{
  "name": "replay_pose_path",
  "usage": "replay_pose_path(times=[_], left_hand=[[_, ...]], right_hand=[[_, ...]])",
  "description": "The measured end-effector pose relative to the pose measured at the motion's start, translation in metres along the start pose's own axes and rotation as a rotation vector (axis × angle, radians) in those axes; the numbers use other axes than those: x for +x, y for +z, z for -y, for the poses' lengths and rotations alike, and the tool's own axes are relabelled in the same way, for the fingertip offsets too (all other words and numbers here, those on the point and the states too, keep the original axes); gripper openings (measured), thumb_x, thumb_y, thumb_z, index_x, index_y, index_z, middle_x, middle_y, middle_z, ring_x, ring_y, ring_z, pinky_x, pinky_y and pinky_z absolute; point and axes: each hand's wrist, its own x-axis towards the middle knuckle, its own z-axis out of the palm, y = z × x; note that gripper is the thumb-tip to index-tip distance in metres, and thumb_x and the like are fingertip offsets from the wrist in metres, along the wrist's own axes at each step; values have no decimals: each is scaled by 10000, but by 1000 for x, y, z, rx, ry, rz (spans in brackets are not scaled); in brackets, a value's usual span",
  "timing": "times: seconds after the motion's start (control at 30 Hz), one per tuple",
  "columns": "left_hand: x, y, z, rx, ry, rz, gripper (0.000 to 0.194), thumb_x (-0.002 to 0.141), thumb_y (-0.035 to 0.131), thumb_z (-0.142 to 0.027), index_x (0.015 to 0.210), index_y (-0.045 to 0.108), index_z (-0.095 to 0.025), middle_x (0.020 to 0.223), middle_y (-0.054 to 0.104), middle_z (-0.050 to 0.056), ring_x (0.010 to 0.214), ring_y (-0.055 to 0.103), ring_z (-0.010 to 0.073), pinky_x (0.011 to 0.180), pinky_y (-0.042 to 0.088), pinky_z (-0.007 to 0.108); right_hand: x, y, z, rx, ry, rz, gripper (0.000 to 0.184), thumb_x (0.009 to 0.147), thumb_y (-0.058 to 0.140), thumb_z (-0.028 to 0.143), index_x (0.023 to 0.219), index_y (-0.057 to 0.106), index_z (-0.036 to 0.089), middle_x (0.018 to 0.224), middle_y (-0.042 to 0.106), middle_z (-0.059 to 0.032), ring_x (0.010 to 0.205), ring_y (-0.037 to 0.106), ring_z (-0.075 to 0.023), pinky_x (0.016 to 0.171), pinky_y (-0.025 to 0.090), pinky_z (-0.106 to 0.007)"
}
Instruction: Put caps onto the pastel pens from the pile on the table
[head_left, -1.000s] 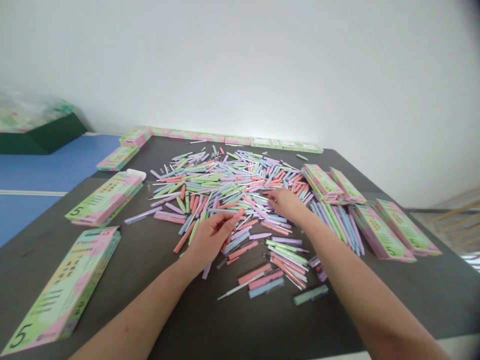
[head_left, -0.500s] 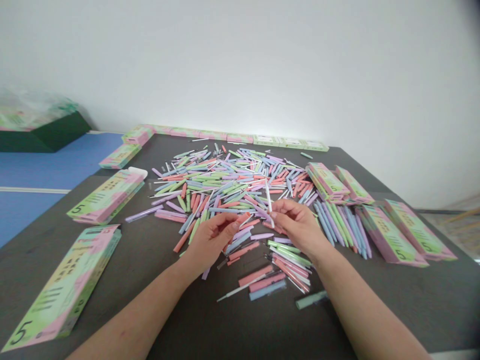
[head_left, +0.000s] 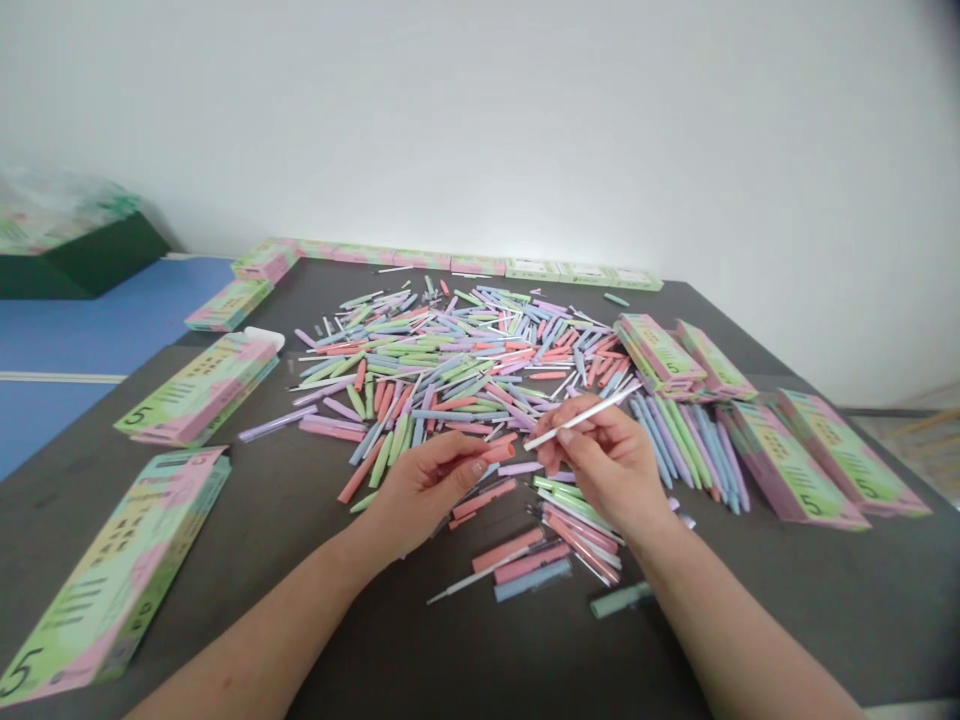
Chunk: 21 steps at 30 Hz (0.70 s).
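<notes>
Left hand (head_left: 431,490) is closed around a coral pen barrel (head_left: 499,453), pinched between thumb and fingers, with its end sticking out past the fingertips toward the other hand. Right hand (head_left: 607,460) pinches a thin white pen refill (head_left: 581,420) near its middle; the refill slants across the fingers, and its lower tip points at the coral barrel. The hands are apart but close. That tip seems to sit just beside the barrel's end, though from this angle they might be touching. A loose heap of pastel pen parts (head_left: 442,375) spreads across the dark table (head_left: 187,520) ahead of both hands, and a row of blue and lilac pens (head_left: 679,450) lies just beyond the right hand.
</notes>
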Motion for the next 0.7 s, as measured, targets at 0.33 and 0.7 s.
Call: replay_pose_path(times=[0.33, 0.7], left_hand=[[-2, 2, 2, -23, 18, 41, 207, 870, 592, -323, 921, 693, -149, 831, 640, 37, 735, 552, 133, 648, 447, 216], [-3, 5, 7, -98, -89, 129, 299, 863, 579, -425, 982, 621, -154, 671, 510, -24, 527, 468, 89, 475, 399, 201]], right_hand=[[-4, 13, 8, -189, 30, 53, 38, 852, 638, 188, 889, 637, 196, 700, 671, -11, 593, 625, -112, 545, 509, -220], [-5, 14, 3, -306, 23, 108, 86, 846, 649, 222, 928, 662, 198, 858, 653, -42, 627, 579, -107, 540, 458, -230]])
